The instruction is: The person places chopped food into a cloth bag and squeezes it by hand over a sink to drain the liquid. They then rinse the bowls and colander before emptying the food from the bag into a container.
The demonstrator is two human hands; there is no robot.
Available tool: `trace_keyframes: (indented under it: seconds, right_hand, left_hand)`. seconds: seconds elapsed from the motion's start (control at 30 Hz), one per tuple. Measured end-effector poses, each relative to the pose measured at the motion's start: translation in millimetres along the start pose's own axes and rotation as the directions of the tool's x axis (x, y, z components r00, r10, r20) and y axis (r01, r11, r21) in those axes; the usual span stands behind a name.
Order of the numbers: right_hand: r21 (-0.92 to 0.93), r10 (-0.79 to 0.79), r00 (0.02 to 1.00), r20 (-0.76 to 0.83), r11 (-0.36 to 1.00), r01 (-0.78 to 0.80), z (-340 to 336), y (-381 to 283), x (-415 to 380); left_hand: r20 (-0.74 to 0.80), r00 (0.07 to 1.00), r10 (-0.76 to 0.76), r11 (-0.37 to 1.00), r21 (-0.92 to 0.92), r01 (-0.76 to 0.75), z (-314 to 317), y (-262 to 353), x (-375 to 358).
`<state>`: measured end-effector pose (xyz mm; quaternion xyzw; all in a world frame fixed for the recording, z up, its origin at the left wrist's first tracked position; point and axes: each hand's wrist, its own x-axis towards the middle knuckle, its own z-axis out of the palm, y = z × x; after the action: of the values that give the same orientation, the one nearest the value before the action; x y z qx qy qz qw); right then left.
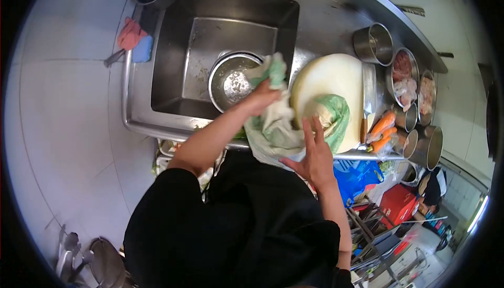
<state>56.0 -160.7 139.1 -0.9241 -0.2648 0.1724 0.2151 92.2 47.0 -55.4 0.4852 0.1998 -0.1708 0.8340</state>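
Clutching probable plastic bag (276, 116) in left hand (264, 99), right hand (316, 163) splayed, bowl (390, 84) holding meat (402, 67)

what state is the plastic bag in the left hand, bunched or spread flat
Bunched: the plastic bag shows crumpled folds on both sides of the left hand, which grips it.

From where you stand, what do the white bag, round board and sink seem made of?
White bag: probably thin, soft plastic, by its limp crinkles. Round board: smooth, matte and off-white, likely plastic, though pale wood is possible. Sink: apparently stainless steel, by its grey metallic sheen.
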Motion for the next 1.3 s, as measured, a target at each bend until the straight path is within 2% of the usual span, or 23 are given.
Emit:
trace_keyframes:
  seconds: [0.07, 0.1, 0.13, 0.2, 0.23, 0.27, 0.33, 0.4, 0.43, 0.47, 0.5, 0.53, 0.57, 0.6, 0.63, 0.67, 0.7, 0.8, 0.87, 0.93, 1.03, 1.17, 1.3]
  right_hand:
    - [-0.207, 0.027, 0.999, 0.031, 0.978, -0.020, 15, 2, 14]
    - [-0.154, 0.213, 0.975, 0.061, 0.967, -0.201, 24, 15, 16]
    - [-0.112, 0.384, 0.918, 0.100, 0.921, -0.374, 29, 34, 18]
    - [0.095, 0.147, 0.948, -0.282, 0.988, -0.125, 30, 79, 9]
    - [0.038, 0.049, 0.875, -0.481, 0.999, -0.035, 18, 94, 6]
    - [-0.031, -0.049, 0.755, -0.654, 0.999, 0.038, 8, 106, 2]
    - [0.241, 0.164, 0.716, -0.679, 0.971, 0.006, -33, 102, -7]
    - [0.313, 0.223, 0.570, -0.791, 0.948, 0.063, -46, 105, -19]
    - [0.697, 0.397, 0.623, -0.674, 0.622, 0.358, -62, 117, -26]
    - [0.500, 0.194, 0.632, -0.751, 0.792, 0.351, -68, 129, -34]
    - [0.343, 0.162, 0.638, -0.753, 0.924, 0.170, -69, 129, -41]
    - [0.151, 0.145, 0.634, -0.760, 0.988, -0.044, -72, 127, -50]
    - [-0.304, -0.103, 0.615, -0.782, 0.924, -0.231, -70, 125, -48]
    - [0.032, 0.027, 0.559, -0.828, 0.999, -0.002, -58, 134, -41]
    - [-0.160, -0.009, 0.639, -0.769, 0.971, -0.178, -60, 120, -42]
    - [0.124, 0.190, 0.613, -0.767, 0.981, -0.150, -46, 121, -35]
    - [0.452, 0.357, 0.678, -0.643, 0.891, -0.041, -51, 107, -26]
    - [0.346, 0.313, 0.716, -0.624, 0.932, -0.106, -31, 132, -22]
    - [0.654, 0.449, 0.791, -0.416, 0.752, -0.083, -37, 114, -30]
    - [0.415, 0.365, 0.895, -0.255, 0.878, -0.240, -52, 108, -45]
    - [0.377, 0.281, 0.951, -0.129, 0.901, -0.215, -67, 114, -67]
    - [0.481, 0.265, 0.961, -0.073, 0.854, -0.199, -83, 144, -86]
    - [0.527, 0.175, 0.984, -0.012, 0.838, -0.143, -90, 181, -87]
  left_hand:
    - [-0.019, 0.998, 0.054, 0.937, -0.344, -0.057, 55, 54, -22]
    - [0.121, 0.990, 0.069, 0.903, -0.429, -0.011, 80, 97, -48]
    - [0.051, 0.950, 0.307, 0.883, -0.388, -0.265, 108, 97, -42]
    - [-0.026, 0.864, 0.503, 0.844, -0.202, -0.497, 150, 111, -45]
    - [0.099, 0.808, 0.580, 0.801, -0.251, -0.544, 165, 125, -50]
    - [0.024, 0.706, 0.707, 0.702, -0.136, -0.699, 182, 131, -55]
    - [0.116, 0.751, 0.650, 0.759, -0.159, -0.632, 193, 145, -80]
    - [0.155, 0.690, 0.707, 0.707, -0.142, -0.693, 188, 148, -92]
    - [0.158, 0.684, 0.712, 0.702, -0.135, -0.700, 183, 143, -92]
    - [0.171, 0.678, 0.715, 0.699, -0.131, -0.703, 177, 135, -91]
    - [0.242, 0.755, 0.609, 0.790, -0.260, -0.555, 166, 127, -92]
    - [0.242, 0.790, 0.563, 0.825, -0.217, -0.522, 156, 108, -83]
    - [0.289, 0.820, 0.494, 0.869, -0.123, -0.480, 136, 106, -86]
    - [0.264, 0.876, 0.404, 0.915, -0.137, -0.380, 127, 93, -79]
    - [0.269, 0.910, 0.315, 0.941, 0.038, -0.337, 113, 83, -72]
    - [0.164, 0.949, 0.271, 0.943, 0.151, -0.296, 102, 66, -66]
    - [0.080, 0.975, 0.209, 0.950, 0.219, -0.222, 93, 44, -60]
    - [0.151, 0.978, 0.146, 0.967, 0.186, -0.173, 100, 27, -55]
    - [0.129, 0.974, 0.184, 0.936, 0.280, -0.214, 115, 23, -59]
    - [0.194, 0.965, 0.177, 0.892, 0.383, -0.240, 125, 19, -51]
    - [0.258, 0.932, 0.254, 0.815, 0.462, -0.350, 145, 23, -41]
    - [0.231, 0.883, 0.409, 0.281, 0.888, -0.363, 163, 24, -45]
    - [0.180, 0.896, 0.407, 0.363, 0.868, -0.339, 173, 35, -54]
